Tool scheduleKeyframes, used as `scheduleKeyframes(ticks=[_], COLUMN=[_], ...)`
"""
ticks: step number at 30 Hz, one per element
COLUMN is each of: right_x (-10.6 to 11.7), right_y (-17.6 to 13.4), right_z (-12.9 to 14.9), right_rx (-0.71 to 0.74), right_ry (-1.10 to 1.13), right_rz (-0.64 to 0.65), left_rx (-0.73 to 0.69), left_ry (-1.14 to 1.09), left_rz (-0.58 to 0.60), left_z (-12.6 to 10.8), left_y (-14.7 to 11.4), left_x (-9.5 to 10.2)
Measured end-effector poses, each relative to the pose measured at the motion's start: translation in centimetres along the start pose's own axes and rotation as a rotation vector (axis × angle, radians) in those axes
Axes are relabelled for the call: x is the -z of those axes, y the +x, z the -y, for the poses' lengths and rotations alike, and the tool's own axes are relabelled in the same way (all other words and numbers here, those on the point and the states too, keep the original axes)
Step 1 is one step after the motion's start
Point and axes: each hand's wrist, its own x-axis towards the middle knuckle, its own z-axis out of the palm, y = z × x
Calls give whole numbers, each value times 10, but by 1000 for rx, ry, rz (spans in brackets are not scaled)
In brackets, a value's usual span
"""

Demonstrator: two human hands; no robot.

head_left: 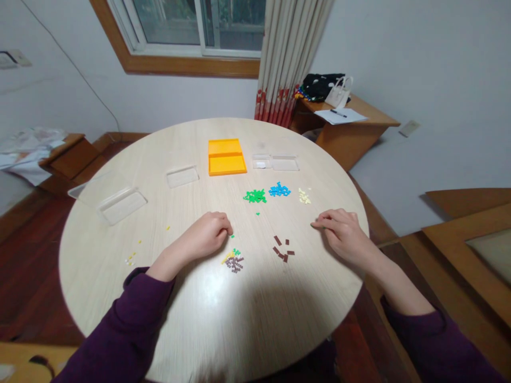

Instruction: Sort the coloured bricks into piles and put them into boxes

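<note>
My left hand (211, 231) rests on the table with its fingers curled. By its fingertips lies a small green piece (232, 236); whether the hand grips anything is hidden. Just below are a few green pieces (237, 252), yellow pieces (228, 257) and a heap of grey-brown pieces (235, 264). At the right side, my right hand (341, 230) is closed, index finger pointing left near the tabletop. What it may hold is too small to make out. Several dark brown flat pieces (278, 241) lie between the hands. Beyond them are green (255, 196), blue (280, 190) and cream (304, 196) heaps.
An open orange case (227, 165) stands at the back of the round table (191, 314). Clear plastic boxes (182, 176) flank it, with a larger clear box (122, 206) at left. Scattered yellow and white pieces (130, 260) lie nearby. A side desk (359, 133) stands behind.
</note>
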Motion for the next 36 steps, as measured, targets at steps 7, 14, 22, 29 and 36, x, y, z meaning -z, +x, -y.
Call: scheduleKeyframes(ticks=[7, 14, 22, 29, 36], right_x=[5, -27, -37, -41, -47], right_y=[24, 72, 69, 83, 119], right_z=[25, 86, 111, 120, 156], right_rx=[9, 192, 274, 304, 384], right_ry=[-3, 13, -37, -25, -45], right_rz=[41, 326, 377, 392, 527], left_rx=[-23, 13, 60, 224, 364], left_ry=[-35, -40, 2, 4, -110], left_rz=[0, -41, -33, -487, -767], left_z=[2, 5, 3, 11, 26], left_y=[0, 0, 1, -6, -10], left_x=[-3, -1, 1, 26, 39])
